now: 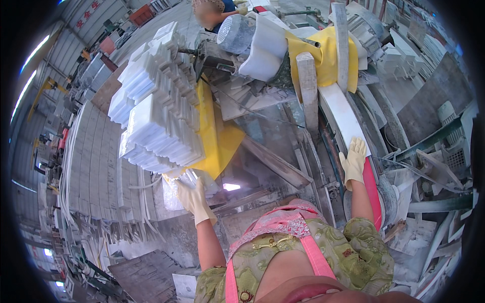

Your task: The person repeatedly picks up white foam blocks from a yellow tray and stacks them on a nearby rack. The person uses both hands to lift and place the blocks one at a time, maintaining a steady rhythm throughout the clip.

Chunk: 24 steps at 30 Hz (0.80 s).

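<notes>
Belt (pixel 373 199), red, nearest on R side, seemingly under a long white stone strip (pixel 343 116). R hand (pixel 353 164), cream glove (pixel 355 149) on, laid on near end of strip, fingers extended, not gripping. Could get glove pinched betw. strip and belt edge, esp. w/ belt live (can't tell if so). L hand (pixel 192 198), same kind of glove, at low white tiles (pixel 173 196) by foot of a tall tile stack (pixel 159 121); can't tell whether grasping or just touching. Just beyond, rest of stack, white, stepped, uneven, edges jutting. Could slump or shed pcs. onto L hand, prob. from a knock or a tug low down; might chip corners too. Yellow sheet (pixel 217 144) beside stack, rumpled. Could drag tiles along if caught beneath. Containers: off R, perforated grey crate (pixel 456 159), contents too unclear to tell. Far back, upper L, orange-red bin (pixel 141 16), inside not readable at this range.
</notes>
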Each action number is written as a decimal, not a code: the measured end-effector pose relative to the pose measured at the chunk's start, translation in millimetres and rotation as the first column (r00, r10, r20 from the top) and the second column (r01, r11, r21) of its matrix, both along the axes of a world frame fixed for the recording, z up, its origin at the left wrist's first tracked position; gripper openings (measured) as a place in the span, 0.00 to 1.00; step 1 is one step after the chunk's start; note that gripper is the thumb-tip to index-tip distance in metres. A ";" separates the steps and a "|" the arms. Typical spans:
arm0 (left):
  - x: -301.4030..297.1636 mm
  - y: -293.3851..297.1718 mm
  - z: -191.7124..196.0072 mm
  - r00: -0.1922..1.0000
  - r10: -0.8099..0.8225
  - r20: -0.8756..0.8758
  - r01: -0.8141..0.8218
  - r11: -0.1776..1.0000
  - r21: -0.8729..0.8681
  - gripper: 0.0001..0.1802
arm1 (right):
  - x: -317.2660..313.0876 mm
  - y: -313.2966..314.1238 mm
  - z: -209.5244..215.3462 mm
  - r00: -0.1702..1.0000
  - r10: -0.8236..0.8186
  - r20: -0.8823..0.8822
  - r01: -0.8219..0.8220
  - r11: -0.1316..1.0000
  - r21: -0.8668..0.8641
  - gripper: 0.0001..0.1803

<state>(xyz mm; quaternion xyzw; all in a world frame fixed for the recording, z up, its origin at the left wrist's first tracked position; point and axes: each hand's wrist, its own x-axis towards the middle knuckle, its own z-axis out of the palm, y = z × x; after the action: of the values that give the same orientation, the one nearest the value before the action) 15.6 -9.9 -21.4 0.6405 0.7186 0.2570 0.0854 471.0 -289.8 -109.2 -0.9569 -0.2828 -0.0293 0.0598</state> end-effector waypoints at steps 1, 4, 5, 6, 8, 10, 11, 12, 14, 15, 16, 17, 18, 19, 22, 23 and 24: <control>0.7 -0.3 1.0 1.000 0.004 -0.004 -0.004 1.000 -0.012 0.54 | -1.0 -0.3 0.5 1.000 -0.005 -0.020 0.004 1.000 -0.015 0.49; 2.3 -1.5 3.8 1.000 0.016 0.003 -0.016 1.000 -0.021 0.53 | -3.7 -1.7 3.1 1.000 0.000 -0.009 0.000 1.000 -0.009 0.49; 2.5 -1.9 4.3 1.000 0.016 0.013 -0.015 1.000 -0.026 0.53 | -4.4 -2.5 4.4 1.000 0.003 -0.004 -0.003 1.000 -0.005 0.49; 2.5 -2.2 4.5 1.000 0.013 0.026 -0.013 1.000 -0.019 0.53 | -5.3 -3.3 5.6 1.000 0.006 0.003 -0.006 1.000 0.001 0.49; 2.2 -2.1 3.8 0.999 -0.002 0.034 0.002 1.000 -0.004 0.53 | -6.8 -5.0 7.5 1.000 0.011 0.013 -0.011 1.000 0.004 0.49; 1.7 -1.4 2.0 0.999 -0.007 0.035 0.007 1.000 0.008 0.53 | -8.5 -6.5 6.9 1.000 0.011 0.018 -0.011 1.000 0.004 0.49; 1.5 -0.8 1.0 1.000 -0.003 0.030 0.003 1.000 0.007 0.53 | -9.4 -6.7 5.1 1.000 0.010 0.016 -0.010 1.000 0.002 0.49; 1.3 -0.3 0.1 0.999 0.002 0.032 -0.002 1.000 0.015 0.53 | -9.6 -7.3 2.8 0.999 0.008 0.045 -0.009 1.000 0.014 0.49; 1.3 0.2 -1.0 1.000 0.001 0.020 -0.001 1.000 0.006 0.54 | -8.4 -9.4 -3.6 1.000 0.016 0.011 -0.016 1.000 0.008 0.49; 1.4 0.1 -1.0 1.000 0.013 0.015 -0.013 1.000 0.008 0.54 | -5.8 -12.6 -6.2 0.998 0.031 0.054 -0.034 0.999 0.042 0.48; 1.7 -0.1 -0.4 1.000 -0.002 0.026 0.001 1.000 0.011 0.54 | -1.9 -18.0 -7.6 0.998 0.059 0.006 -0.059 0.997 0.056 0.47; 2.0 -0.5 0.4 0.999 -0.004 0.035 0.003 1.000 0.019 0.54 | 3.5 -25.4 -7.5 0.995 0.098 0.004 -0.098 0.990 0.100 0.46; 2.4 -1.1 1.6 0.999 0.002 0.036 -0.003 1.000 0.018 0.54 | 7.6 -33.3 -6.7 0.987 0.160 -0.001 -0.158 0.974 0.164 0.44; 2.7 -1.5 3.3 0.999 0.002 0.041 -0.002 1.000 0.003 0.54 | 16.3 -46.1 -1.7 0.967 0.241 -0.081 -0.218 0.950 0.223 0.43; 3.8 -2.5 6.8 0.999 0.014 0.041 -0.012 0.999 -0.041 0.54 | 35.2 -87.8 21.2 0.891 0.398 -0.218 -0.317 0.889 0.330 0.40; 4.0 -2.9 7.1 0.999 0.011 0.047 -0.009 0.999 -0.039 0.54 | 36.8 -98.9 28.7 0.874 0.436 -0.217 -0.370 0.884 0.286 0.41; 4.0 -3.1 7.2 0.999 0.011 0.044 -0.010 1.000 -0.027 0.54 | 37.0 -104.6 34.5 0.886 0.377 -0.272 -0.336 0.923 0.186 0.43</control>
<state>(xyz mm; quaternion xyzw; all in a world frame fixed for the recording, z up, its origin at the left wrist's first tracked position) 19.7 -13.0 -14.2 0.6298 0.7232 0.2620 0.1085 508.0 -394.4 -74.8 -0.8754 -0.4387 0.1101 0.1705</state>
